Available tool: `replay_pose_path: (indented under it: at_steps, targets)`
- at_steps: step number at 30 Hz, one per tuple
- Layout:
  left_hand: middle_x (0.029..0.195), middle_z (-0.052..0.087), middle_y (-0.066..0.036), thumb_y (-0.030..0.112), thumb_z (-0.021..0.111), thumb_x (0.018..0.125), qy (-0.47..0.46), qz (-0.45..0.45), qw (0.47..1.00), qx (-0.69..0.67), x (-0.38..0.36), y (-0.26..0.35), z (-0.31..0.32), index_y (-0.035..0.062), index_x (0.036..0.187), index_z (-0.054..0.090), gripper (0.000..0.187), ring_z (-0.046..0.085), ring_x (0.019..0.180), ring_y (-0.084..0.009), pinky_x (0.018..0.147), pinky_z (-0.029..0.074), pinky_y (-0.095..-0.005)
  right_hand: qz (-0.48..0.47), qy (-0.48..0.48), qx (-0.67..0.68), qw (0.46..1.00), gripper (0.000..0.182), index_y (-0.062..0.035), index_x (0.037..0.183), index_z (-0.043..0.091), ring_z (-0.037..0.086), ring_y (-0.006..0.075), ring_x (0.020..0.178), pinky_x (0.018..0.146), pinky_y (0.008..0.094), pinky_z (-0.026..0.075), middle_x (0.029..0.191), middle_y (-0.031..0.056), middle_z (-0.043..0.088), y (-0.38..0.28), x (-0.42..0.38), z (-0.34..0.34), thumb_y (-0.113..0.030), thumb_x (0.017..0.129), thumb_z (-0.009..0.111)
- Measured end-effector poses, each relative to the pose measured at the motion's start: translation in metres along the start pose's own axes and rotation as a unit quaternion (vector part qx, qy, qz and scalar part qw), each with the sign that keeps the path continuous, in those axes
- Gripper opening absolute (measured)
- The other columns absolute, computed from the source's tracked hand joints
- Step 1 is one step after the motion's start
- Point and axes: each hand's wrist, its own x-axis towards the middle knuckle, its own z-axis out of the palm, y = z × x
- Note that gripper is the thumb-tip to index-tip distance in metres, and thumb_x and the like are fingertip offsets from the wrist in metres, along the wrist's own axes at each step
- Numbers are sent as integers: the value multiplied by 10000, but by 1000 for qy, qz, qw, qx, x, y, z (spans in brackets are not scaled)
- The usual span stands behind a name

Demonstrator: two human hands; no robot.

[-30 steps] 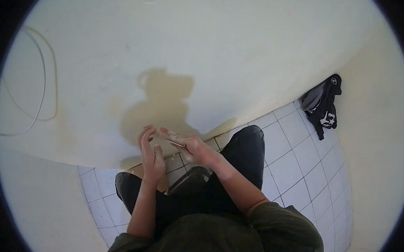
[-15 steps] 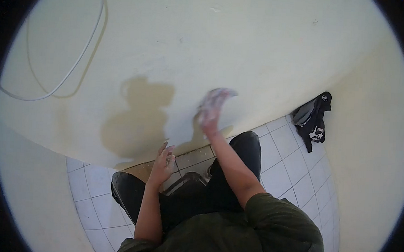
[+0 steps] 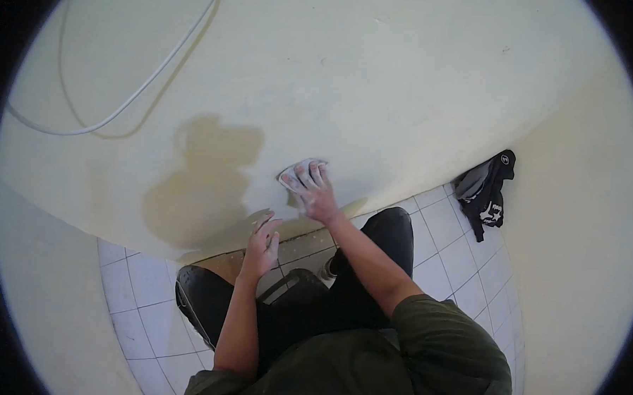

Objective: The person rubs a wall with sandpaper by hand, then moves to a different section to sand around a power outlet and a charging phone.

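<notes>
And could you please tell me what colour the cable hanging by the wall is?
The cable is white, showing best in the head view.

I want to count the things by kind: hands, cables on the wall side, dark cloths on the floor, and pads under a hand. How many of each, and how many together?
Hands: 2 (left hand, right hand)
Cables: 1 (white cable)
Dark cloths: 1 (black cloth)
Pads: 1 (whitish pad)
Total: 5

Right hand [image 3: 315, 194] holding pale pad [image 3: 287, 173] against wall [image 3: 406, 95]; left hand [image 3: 261, 248] nearby; dark garment [image 3: 487, 194] on tiles [image 3: 437, 273].
</notes>
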Motion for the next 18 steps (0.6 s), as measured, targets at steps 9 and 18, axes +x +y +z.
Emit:
replay_pose_path:
  at_steps: [9, 18]
  targets:
    - [1386, 597, -211, 26, 581, 942, 8, -29, 999, -40, -1, -18, 1, 34, 1253, 652, 319, 568, 1303, -380, 1072, 480, -434, 338, 433, 208, 809, 575, 66, 1577, 327, 129, 488, 1568, 1261, 607, 94, 1658, 319, 242, 41, 33, 20, -41, 1014, 379]
    - [1361, 616, -217, 15, 584, 942, 27, -9, 999, -44, -1, -1, -9, 13, 1240, 650, 306, 562, 1314, -383, 1115, 445, -431, 341, 308, 153, 875, 613, 121, 1543, 331, 137, 511, 1557, 1277, 577, 65, 1666, 273, 259, 46, 16, 5, -63, 968, 436]
